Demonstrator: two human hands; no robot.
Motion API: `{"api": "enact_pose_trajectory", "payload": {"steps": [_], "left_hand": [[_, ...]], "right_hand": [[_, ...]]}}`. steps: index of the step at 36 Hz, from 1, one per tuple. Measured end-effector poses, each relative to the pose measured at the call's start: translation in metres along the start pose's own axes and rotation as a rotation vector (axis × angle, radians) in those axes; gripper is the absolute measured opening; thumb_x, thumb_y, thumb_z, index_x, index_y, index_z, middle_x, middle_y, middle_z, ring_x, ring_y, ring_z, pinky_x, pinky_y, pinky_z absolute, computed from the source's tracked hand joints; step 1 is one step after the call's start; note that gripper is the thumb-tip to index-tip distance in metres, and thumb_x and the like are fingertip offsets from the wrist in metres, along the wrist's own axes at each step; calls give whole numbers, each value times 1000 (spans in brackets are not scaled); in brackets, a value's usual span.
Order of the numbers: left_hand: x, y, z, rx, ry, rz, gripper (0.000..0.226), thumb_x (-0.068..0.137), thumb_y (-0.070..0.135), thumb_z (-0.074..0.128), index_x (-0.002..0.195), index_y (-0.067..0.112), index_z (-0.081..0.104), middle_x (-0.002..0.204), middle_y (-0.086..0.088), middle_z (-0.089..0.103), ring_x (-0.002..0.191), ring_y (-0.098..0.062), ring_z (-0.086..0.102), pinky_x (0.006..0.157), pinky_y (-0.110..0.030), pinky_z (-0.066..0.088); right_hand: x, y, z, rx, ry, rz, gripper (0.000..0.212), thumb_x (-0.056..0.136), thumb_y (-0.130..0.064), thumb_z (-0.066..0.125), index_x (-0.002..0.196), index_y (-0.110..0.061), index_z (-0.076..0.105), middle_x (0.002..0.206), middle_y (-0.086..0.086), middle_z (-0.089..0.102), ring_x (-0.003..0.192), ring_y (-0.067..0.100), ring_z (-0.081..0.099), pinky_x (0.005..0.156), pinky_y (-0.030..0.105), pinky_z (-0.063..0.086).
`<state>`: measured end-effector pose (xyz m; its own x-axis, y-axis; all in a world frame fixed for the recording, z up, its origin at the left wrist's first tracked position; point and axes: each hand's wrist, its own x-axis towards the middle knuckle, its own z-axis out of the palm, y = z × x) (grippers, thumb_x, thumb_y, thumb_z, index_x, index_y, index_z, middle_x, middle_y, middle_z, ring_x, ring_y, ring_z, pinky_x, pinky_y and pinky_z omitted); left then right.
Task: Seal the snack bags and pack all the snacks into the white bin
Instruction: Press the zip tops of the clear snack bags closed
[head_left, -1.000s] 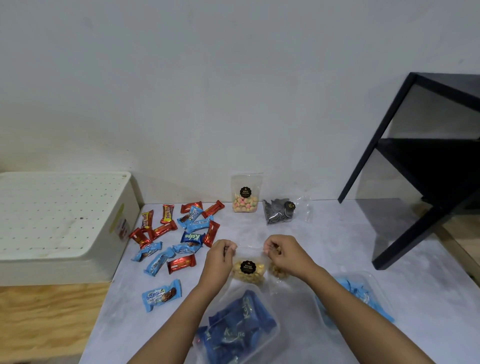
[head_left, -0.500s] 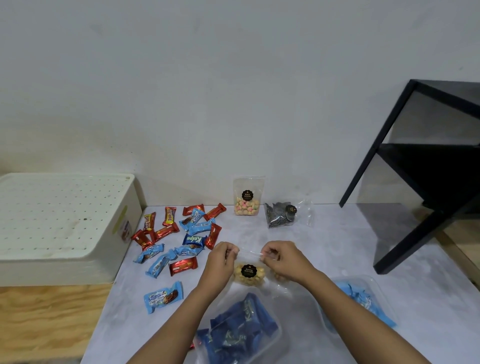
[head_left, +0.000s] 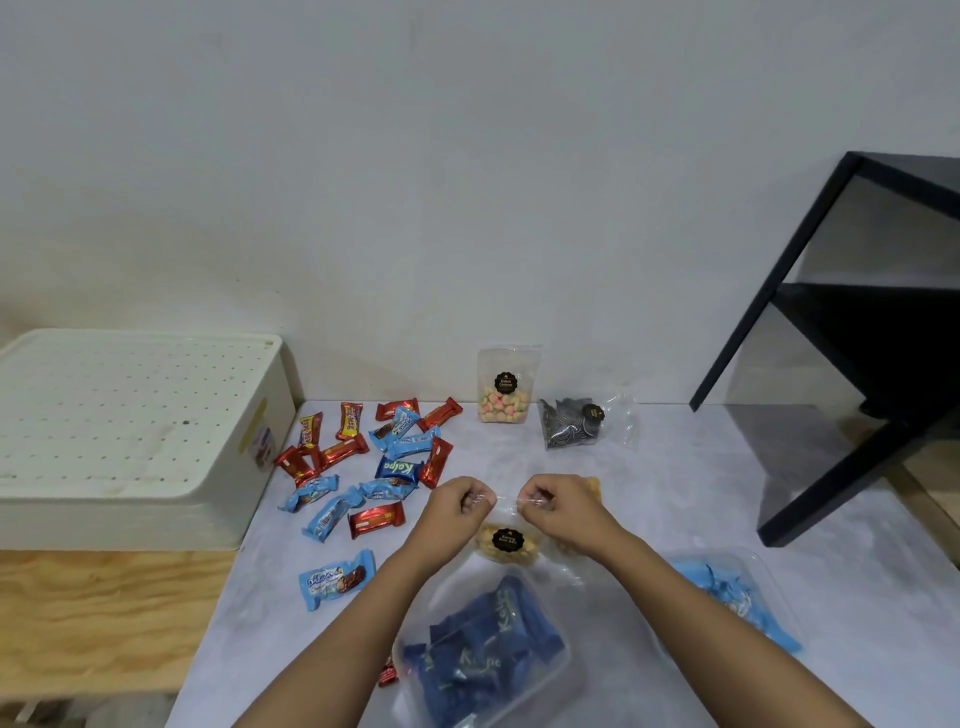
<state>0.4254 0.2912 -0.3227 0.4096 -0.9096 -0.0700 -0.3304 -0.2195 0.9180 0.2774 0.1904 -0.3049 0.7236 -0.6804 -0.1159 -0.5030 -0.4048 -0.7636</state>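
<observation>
We see our left hand (head_left: 457, 506) and right hand (head_left: 558, 506) curled into pinches, knuckles facing each other, apparently gripping thin plastic; forearms converge forward.

Clear snack bag (head_left: 506, 540) of yellow puffs, black round label, held upright by its top edge above the bench. White bin (head_left: 130, 436) sits inverted at far left, perforated base up. Red and blue wrapped snacks (head_left: 363, 457) lie scattered beside the bin; two more clear bags (head_left: 506, 387) stand near the wall.

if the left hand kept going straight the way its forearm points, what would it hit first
Probably the red foil-wrapped snack bar just beyond the left hand. The hand, pinching the clear snack bag, may be higher than the bar; depth is unclear.
</observation>
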Motion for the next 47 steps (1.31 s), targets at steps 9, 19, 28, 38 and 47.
{"api": "enact_pose_trajectory", "payload": {"steps": [9, 19, 28, 38, 47], "left_hand": [[4, -1, 4, 159, -46, 8, 10, 92, 13, 49, 89, 17, 57, 88, 3, 55, 77, -6, 50, 63, -5, 38], [9, -4, 3, 43, -103, -55, 6, 90, 17, 56, 91, 15, 62, 78, 5, 57, 75, -9, 53, 67, -17, 43], [9, -3, 1, 106, -131, -26, 12, 93, 18, 52, 94, 13, 63, 75, 13, 56, 68, 0, 53, 58, -2, 39], [11, -1, 4, 200, -110, 15, 14, 92, 11, 50, 93, 12, 63, 83, 5, 57, 73, -3, 53, 62, -9, 39], [10, 1, 2, 187, -111, 10, 16, 92, 11, 51, 97, 9, 66, 86, 2, 60, 74, -3, 54, 65, -11, 41]], "right_hand": [[5, 3, 2, 3, -29, 21, 20, 78, -19, 59, 64, -32, 56, 69, -11, 60, 70, 6, 55, 71, 32, 48], [4, 4, -1, 54, -78, 53, 21, 81, -15, 59, 66, -29, 56, 67, -11, 57, 66, 6, 52, 68, 27, 43], [4, 3, 1, 29, -58, 63, 11, 77, -21, 58, 70, -28, 61, 73, -10, 63, 74, 7, 57, 76, 32, 50], [5, -5, 4, -52, -30, 65, 9, 76, -30, 55, 68, -32, 59, 76, -8, 65, 77, 13, 61, 71, 38, 51], [3, -7, 3, -69, -12, 74, 10, 78, -35, 63, 70, -30, 60, 72, -9, 63, 71, 11, 58, 66, 33, 49]]}}
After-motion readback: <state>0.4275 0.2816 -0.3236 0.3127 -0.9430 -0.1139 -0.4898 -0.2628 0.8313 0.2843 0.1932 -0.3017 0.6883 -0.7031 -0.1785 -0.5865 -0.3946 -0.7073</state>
